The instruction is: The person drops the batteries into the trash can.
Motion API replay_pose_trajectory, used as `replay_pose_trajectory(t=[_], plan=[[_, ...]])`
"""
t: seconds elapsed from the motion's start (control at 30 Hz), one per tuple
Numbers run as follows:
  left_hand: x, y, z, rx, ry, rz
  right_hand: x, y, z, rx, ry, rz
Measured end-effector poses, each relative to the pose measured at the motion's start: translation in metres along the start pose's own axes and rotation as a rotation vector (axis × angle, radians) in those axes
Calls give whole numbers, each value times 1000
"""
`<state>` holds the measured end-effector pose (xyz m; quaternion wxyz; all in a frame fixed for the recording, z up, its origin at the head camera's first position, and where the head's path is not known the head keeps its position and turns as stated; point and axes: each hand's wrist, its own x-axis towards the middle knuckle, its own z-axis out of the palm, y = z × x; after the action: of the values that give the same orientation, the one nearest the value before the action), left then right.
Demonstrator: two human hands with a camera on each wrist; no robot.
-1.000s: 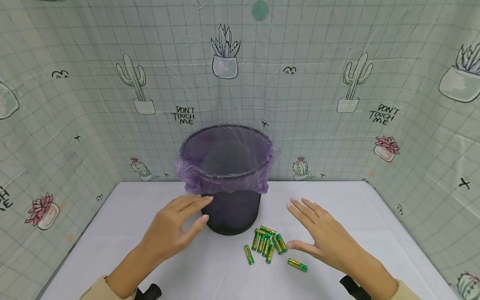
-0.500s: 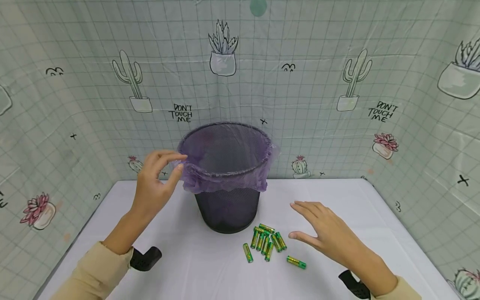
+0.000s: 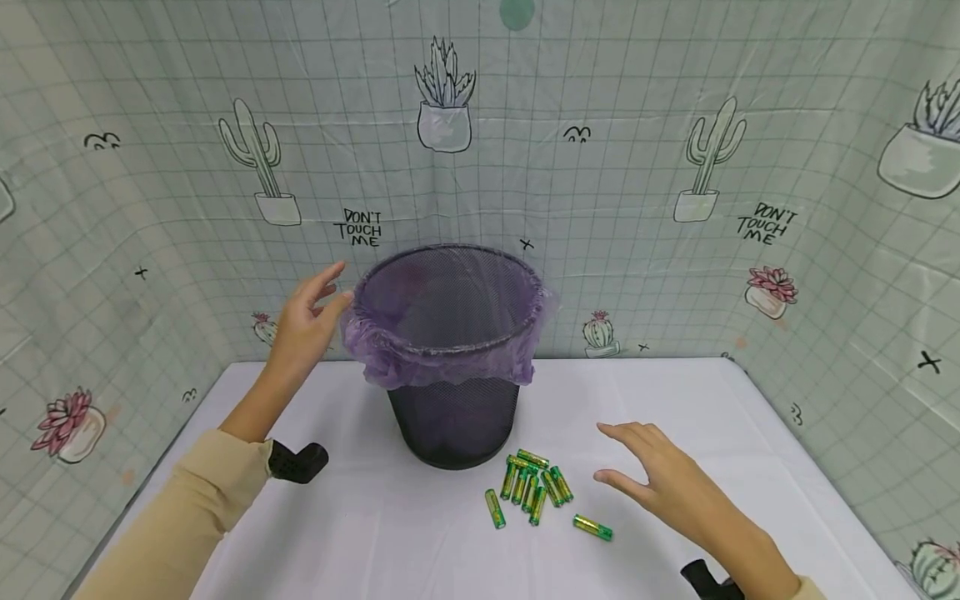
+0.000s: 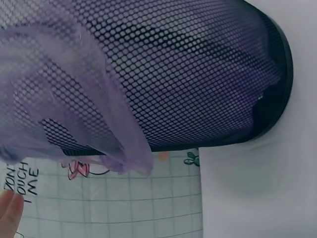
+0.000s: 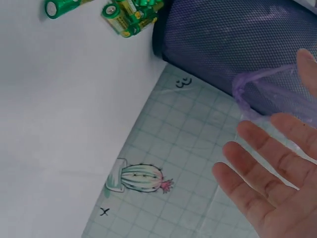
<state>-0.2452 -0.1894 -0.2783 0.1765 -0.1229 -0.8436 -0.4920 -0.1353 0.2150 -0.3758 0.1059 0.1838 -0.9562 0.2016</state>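
Left hand: The left hand [image 3: 300, 323] is hanging up high by the left side of the bin's rim. Its fingers [image 4: 11, 217] are bending a little, with a gap between them and the thumb, and they are holding nothing. I cannot tell if the thumb is touching the bag.
Right hand: The right hand [image 3: 663, 473] is hanging above the table, to the right of the batteries. Its fingers [image 5: 241, 191] are spreading wide and straight, the thumb is staying apart from them, and they are holding nothing.
Bin: A black bin [image 3: 457, 429] with lots of tiny holes is standing upright near the back of the table, with its round top facing up.
Bag: A thin purple bag [image 3: 442, 367] is lining the bin. Its edge is folding over the rim and hanging down outside, all crinkly.
Batteries: A bunch of green and gold batteries [image 3: 537, 504] is lying close together in front of the bin, a bit to the right. One battery [image 3: 495, 509] is lying alone to the left of the bunch, and another [image 3: 592, 527] is lying nearer the person, to the right.
Table: The white table [image 3: 360, 533] is holding up the bin and the batteries.
Wall: A pale cloth [image 3: 637, 267] with squares and cactus pictures is hanging behind.
Sleeve: A tan sleeve [image 3: 195, 492] is covering the left arm.
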Motion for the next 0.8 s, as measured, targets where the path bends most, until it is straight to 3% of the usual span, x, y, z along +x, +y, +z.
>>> replay_pose_trajectory(t=[0.23,0.43,0.67,0.8], plan=[[9,-10,0,-242,-174,-204,-9,7,16,55,-28,56],[13,-20,7,-449,-257,-348,-20,16,35,141,-135,140],[19,-24,13,-533,-290,-376,-33,30,58,245,-169,99],[21,-23,16,-535,-284,-394,-42,32,65,292,-183,169]])
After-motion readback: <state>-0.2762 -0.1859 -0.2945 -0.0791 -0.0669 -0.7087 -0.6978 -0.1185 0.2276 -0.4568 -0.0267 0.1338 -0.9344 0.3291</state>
